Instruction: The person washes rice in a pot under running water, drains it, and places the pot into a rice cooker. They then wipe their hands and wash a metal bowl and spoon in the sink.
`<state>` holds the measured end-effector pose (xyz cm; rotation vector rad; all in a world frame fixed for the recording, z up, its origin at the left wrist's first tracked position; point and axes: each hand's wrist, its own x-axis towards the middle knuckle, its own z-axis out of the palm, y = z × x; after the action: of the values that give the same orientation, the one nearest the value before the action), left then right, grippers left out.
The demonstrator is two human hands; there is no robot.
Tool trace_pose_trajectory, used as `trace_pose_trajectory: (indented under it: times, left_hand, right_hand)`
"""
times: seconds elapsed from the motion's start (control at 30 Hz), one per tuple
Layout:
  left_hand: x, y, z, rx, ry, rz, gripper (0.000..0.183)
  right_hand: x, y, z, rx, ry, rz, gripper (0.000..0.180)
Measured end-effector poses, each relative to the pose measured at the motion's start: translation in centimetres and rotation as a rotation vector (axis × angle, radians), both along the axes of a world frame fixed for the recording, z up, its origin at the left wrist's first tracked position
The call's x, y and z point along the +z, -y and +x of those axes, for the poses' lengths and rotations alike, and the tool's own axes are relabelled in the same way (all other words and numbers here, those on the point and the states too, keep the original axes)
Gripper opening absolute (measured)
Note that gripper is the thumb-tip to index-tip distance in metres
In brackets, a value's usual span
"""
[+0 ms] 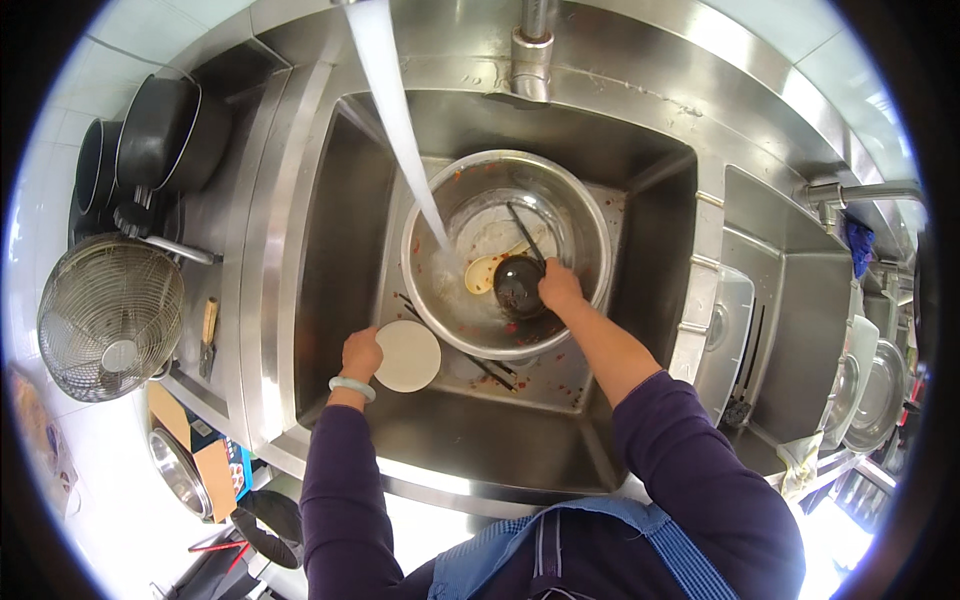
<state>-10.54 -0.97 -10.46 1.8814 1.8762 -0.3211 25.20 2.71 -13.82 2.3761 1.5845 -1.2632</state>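
A large stainless steel basin (598, 217) stands in a deep metal sink (450, 431), with water (390, 97) running into it from above. My right hand (561, 287) is over the basin's right side, its fingers closed at the rim of a dark bowl (519, 291); a thin dark utensil (527, 234) also meets these fingers. A pale yellow spoon or ladle (480, 276) lies beside the bowl among red food bits. Left of the basin, my left hand (362, 352) grips the edge of a round cream plate (407, 357). Dark chopsticks (491, 373) lie on the sink floor, partly beneath the basin.
Black pans (157, 135), a wire strainer (110, 322) and a wooden-handled tool (208, 337) are on the left counter. A faucet fixture (532, 67) stands behind the sink. Rightward, a second sink (806, 322) holds a translucent container (727, 330). A cardboard box (214, 472) is low at left.
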Motion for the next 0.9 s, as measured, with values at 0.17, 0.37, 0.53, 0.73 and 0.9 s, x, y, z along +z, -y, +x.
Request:
trace_pose_trajectory:
  times: [0.17, 0.37, 0.53, 0.73, 0.9]
  left_hand:
    - [4.2, -0.5, -0.8, -0.010, -0.001, 0.006, 0.022]
    - [6.3, -1.1, 0.6, -0.061, -0.204, 0.089, 0.013]
    - [7.8, -2.9, 2.6, -0.163, -0.451, 0.200, 0.009]
    - [12.3, -6.3, 4.4, -0.156, -0.429, 0.321, 0.010]
    - [11.4, -7.6, 7.3, -0.001, -0.091, 0.220, 0.020]
  right_hand:
    - [0.5, -0.3, 0.1, -0.037, -0.007, -0.014, 0.031]
    - [1.8, 0.0, -0.1, -0.001, -0.007, 0.186, 0.046]
    - [3.9, 0.9, 0.0, 0.097, 0.098, 0.283, 0.049]
    - [8.3, 2.6, 0.4, 0.141, 0.047, 0.459, 0.045]
    - [11.2, 4.1, 1.9, 0.138, -0.142, 0.619, 0.039]
